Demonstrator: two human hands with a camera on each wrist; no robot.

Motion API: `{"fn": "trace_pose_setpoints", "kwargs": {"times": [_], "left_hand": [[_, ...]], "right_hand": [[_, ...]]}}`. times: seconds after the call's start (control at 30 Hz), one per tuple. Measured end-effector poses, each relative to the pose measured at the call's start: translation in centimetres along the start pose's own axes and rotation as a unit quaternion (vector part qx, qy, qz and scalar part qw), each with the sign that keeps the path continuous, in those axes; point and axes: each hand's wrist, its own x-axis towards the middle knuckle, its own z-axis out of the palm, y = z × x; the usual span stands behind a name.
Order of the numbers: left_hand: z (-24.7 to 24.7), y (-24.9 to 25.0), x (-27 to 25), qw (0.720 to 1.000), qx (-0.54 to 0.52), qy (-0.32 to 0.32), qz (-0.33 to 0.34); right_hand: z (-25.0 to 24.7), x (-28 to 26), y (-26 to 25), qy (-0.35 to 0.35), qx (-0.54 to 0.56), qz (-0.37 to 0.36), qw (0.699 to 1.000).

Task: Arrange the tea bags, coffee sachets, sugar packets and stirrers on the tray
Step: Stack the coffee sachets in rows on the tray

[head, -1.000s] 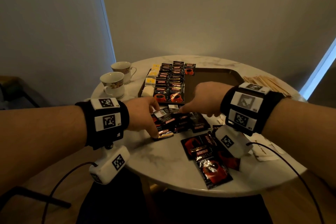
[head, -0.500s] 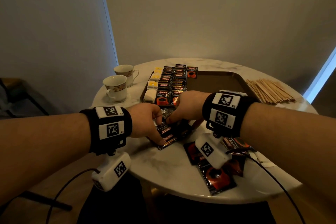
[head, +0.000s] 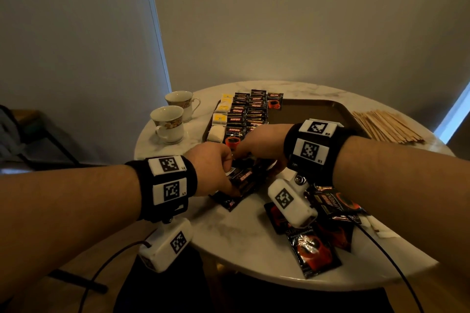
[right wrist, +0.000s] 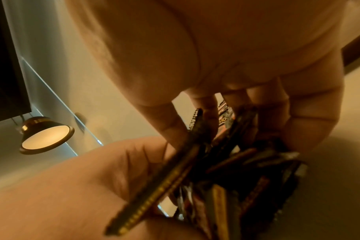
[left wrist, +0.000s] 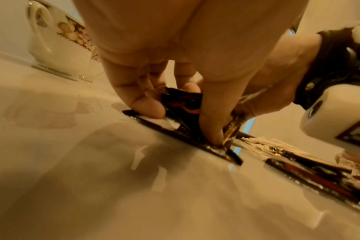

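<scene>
Far left, two cups (head: pixel 169 123) sit idle on the table (head: pixel 229 236). Next, my left hand (head: pixel 212 169) is down on the table, fingers (left wrist: pixel 148 105) and thumb curled round the near edge of a loose bunch of dark sachets (head: pixel 241 178), pinning one flat while the others stand up between the digits. A second ago those sachets lay spread out flat in front of me; now both hands have closed in and raked them into one stack. That tells me I'm squaring up a batch, not placing singles.

Centre, my right hand (head: pixel 262 145) meets the left from the other side, fingers (right wrist: pixel 310 123) clenched round the same bunch; the wrist view shows several sachet edges fanned between the fingers and thumb. Just beyond the hands, the tray (head: pixel 318 109) already carries a column of tea bags (head: pixel 221 119) and rows of sachets on its left part; its right part is bare brown.

To the right, more sachets (head: pixel 315 249) lie scattered near the table's front edge, with pale packets (head: pixel 366 223) beside them, probably sugar. Far right, the stirrers (head: pixel 386 124) lie off the tray. So: coffee half done, I'd say, with sugar and stirrers not yet started.
</scene>
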Motion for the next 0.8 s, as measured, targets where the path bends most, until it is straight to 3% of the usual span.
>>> {"fn": "trace_pose_setpoints", "kwargs": {"times": [0.17, 0.53, 0.63, 0.8], "left_hand": [[0.2, -0.2, -0.2, 1.000, 0.004, 0.025, 0.005], [-1.5, 0.6, -0.5, 0.997, 0.001, 0.076, -0.006], [-2.6, 0.4, -0.4, 0.994, -0.037, 0.101, -0.016], [-3.9, 0.5, -0.1, 0.982, -0.121, 0.140, -0.027]], "right_hand": [[0.0, 0.3, -0.3, -0.021, -0.020, 0.002, 1.000], [-0.6, 0.9, 0.5, -0.053, 0.172, -0.032, 0.983], [-1.3, 0.9, 1.3, -0.072, 0.254, -0.029, 0.964], [-1.4, 0.5, 2.2, -0.064, 0.267, -0.042, 0.961]]}}
